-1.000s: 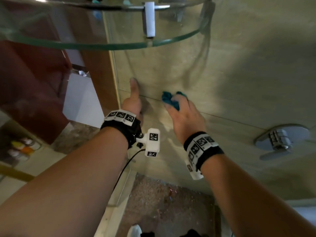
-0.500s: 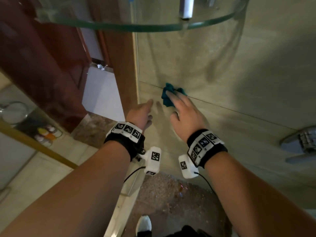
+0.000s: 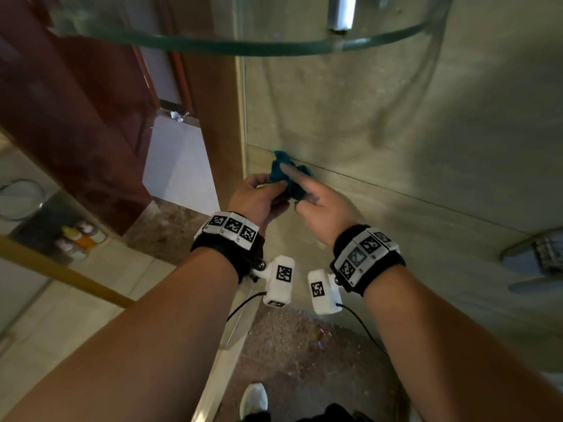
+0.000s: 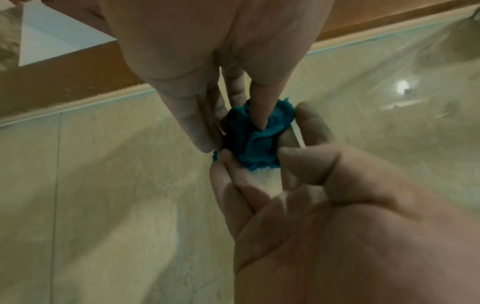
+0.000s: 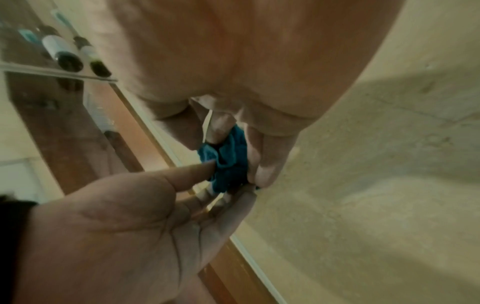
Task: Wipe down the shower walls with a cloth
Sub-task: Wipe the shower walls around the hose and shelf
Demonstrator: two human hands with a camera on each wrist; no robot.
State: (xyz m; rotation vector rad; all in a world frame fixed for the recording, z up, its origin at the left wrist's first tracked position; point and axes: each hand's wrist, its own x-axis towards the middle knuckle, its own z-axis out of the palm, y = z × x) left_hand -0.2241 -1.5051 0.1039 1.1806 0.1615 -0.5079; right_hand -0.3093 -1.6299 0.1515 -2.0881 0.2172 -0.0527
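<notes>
Beige wall (image 3: 396, 117) stood directly behind the cloth (image 3: 289, 178), which was bunched between both hands; left hand (image 3: 259, 199) and right hand (image 3: 323, 208) each pinched it, equally near.

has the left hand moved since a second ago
Yes. The left hand has left the tiled wall, where it was pressed flat, and swung right along the grout line to grip the teal cloth beside the right hand.

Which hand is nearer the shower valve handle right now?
Right. The right hand sits on the valve handle side, though well short of it, holding the teal cloth. The left hand pinches the cloth from the far side, by the glass edge.
</notes>
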